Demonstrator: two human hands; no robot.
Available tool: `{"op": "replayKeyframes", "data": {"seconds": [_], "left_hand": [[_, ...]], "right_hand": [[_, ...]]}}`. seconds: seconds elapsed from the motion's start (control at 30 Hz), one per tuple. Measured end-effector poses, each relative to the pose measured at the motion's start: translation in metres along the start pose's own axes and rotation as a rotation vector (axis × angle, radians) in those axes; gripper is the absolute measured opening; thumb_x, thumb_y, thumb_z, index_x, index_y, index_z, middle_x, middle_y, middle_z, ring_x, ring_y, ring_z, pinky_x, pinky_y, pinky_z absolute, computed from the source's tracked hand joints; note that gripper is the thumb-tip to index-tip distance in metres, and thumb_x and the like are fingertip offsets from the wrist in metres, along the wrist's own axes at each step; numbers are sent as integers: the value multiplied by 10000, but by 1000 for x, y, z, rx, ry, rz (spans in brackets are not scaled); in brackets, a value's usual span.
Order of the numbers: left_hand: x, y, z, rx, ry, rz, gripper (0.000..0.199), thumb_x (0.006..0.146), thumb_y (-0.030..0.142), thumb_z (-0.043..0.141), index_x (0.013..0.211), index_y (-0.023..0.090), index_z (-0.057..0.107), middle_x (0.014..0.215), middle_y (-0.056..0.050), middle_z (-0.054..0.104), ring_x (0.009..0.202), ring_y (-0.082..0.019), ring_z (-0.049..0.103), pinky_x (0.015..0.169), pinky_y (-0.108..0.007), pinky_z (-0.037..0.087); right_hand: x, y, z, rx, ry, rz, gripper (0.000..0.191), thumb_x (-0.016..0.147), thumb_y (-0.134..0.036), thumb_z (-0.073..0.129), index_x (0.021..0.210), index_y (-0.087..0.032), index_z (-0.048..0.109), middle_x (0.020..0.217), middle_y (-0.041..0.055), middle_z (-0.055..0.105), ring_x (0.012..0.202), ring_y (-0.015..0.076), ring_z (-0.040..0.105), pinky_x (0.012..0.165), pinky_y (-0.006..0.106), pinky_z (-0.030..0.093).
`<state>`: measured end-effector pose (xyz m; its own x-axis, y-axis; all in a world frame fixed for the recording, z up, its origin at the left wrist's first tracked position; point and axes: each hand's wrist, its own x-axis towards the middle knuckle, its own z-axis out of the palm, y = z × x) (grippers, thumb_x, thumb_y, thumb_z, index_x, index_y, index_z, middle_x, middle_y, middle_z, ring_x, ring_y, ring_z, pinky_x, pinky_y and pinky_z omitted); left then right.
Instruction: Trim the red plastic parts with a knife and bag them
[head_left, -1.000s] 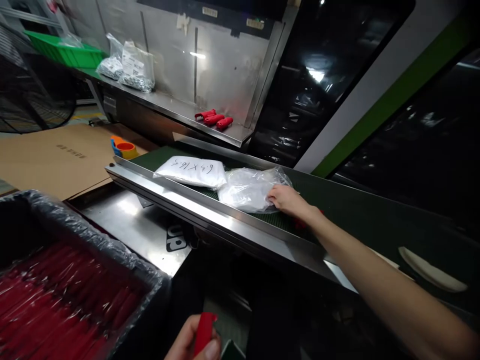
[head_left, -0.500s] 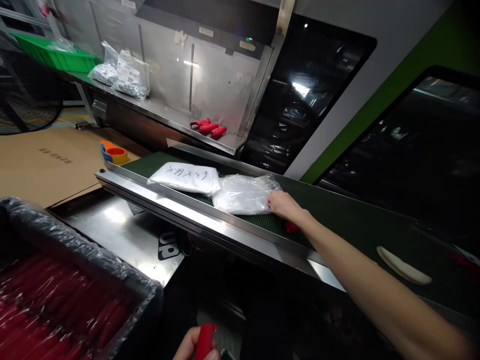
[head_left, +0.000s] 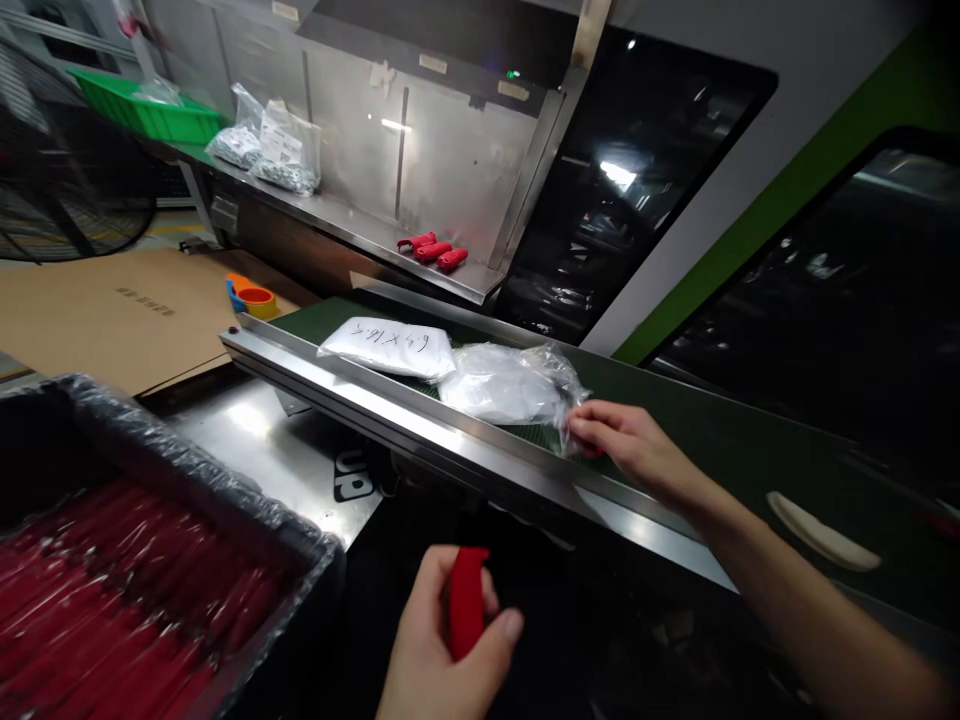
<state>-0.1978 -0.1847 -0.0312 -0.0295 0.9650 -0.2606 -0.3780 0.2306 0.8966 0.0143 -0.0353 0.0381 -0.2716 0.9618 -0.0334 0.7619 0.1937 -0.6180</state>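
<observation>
Raised left hand (head_left: 439, 650), red handle (head_left: 466, 615) upright

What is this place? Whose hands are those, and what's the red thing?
The camera sits on a person's head, looking down, so those are that person's own hands. The left hand holds a small red plastic piece. The right hand reaches onto a green conveyor belt and pinches the edge of a clear plastic bag. Beside it lies a white bag with handwriting. On the left, a black bin lined with plastic holds many red pieces.
</observation>
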Motion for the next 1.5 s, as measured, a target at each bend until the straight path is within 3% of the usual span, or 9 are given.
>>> {"op": "replayKeyframes", "data": {"seconds": [0.2, 0.37, 0.67, 0.9, 1.1, 1.2, 1.3, 1.4, 1.5], "left_hand": [[4, 13, 16, -24, -7, -130, 324, 762, 324, 780, 963, 186, 566, 746, 15, 600, 562, -77, 471, 537, -181, 385], [-4, -5, -2, -30, -69, -317, 340, 824, 409, 707, 961, 179, 498, 832, -13, 619, 429, -33, 400, 394, -167, 257], [-15, -20, -3, 66, -103, -273, 322, 812, 336, 736, 944, 191, 480, 792, 30, 567, 469, -36, 429, 417, -157, 318], [-24, -26, -1, 158, -117, -290, 246, 827, 271, 694, 897, 191, 472, 722, 23, 564, 471, -52, 437, 424, -164, 329], [-21, -30, -3, 223, -144, -285, 228, 833, 276, 667, 929, 197, 476, 698, 42, 545, 501, -56, 453, 440, -154, 347], [-21, -30, -6, 216, -242, -319, 264, 812, 318, 684, 916, 204, 470, 652, 54, 536, 506, -72, 455, 434, -160, 343], [-20, -36, -8, 266, -282, -329, 216, 839, 308, 621, 906, 222, 434, 606, 76, 495, 481, -78, 420, 420, -167, 312], [-17, -47, -7, 412, -189, -236, 164, 830, 235, 597, 885, 225, 442, 678, 67, 504, 526, -82, 454, 467, -188, 365], [-12, -57, -6, 582, -59, -79, 147, 820, 170, 568, 904, 232, 463, 754, 56, 526, 610, -96, 499, 559, -210, 419]], "right_hand": [[-85, -34, 59, 277, -134, 94, 318, 935, -464, 500, 871, -204, 673, 807, 7, 657, 736, 146, 573, 653, 248, 437], [-104, -26, 82, 385, -191, 188, 284, 914, -435, 531, 814, -210, 671, 763, 0, 628, 707, 141, 521, 637, 250, 397], [-123, -16, 99, 503, -354, 235, 243, 916, -343, 505, 770, -187, 622, 693, -27, 565, 641, 100, 478, 582, 214, 371], [-135, -6, 110, 416, -277, 182, 213, 928, -302, 509, 800, -202, 647, 780, -16, 640, 704, 120, 541, 660, 243, 401], [-150, -10, 116, 426, -97, 166, 260, 944, -441, 541, 1091, -235, 600, 974, 8, 653, 858, 139, 589, 759, 254, 451], [-154, -9, 119, 552, -234, 139, 232, 914, -431, 599, 988, -212, 578, 866, -13, 641, 753, 113, 597, 652, 216, 465], [-154, -3, 121, 509, -226, 139, 224, 923, -383, 567, 805, -195, 535, 718, -31, 599, 610, 95, 537, 533, 201, 415], [-156, 3, 123, 342, -98, 134, 172, 873, -275, 588, 738, -191, 523, 666, -30, 555, 578, 106, 479, 543, 242, 381], [-160, 2, 127, 187, 69, 98, 43, 833, -176, 565, 874, -180, 555, 839, 13, 598, 743, 153, 546, 691, 302, 425]]}}
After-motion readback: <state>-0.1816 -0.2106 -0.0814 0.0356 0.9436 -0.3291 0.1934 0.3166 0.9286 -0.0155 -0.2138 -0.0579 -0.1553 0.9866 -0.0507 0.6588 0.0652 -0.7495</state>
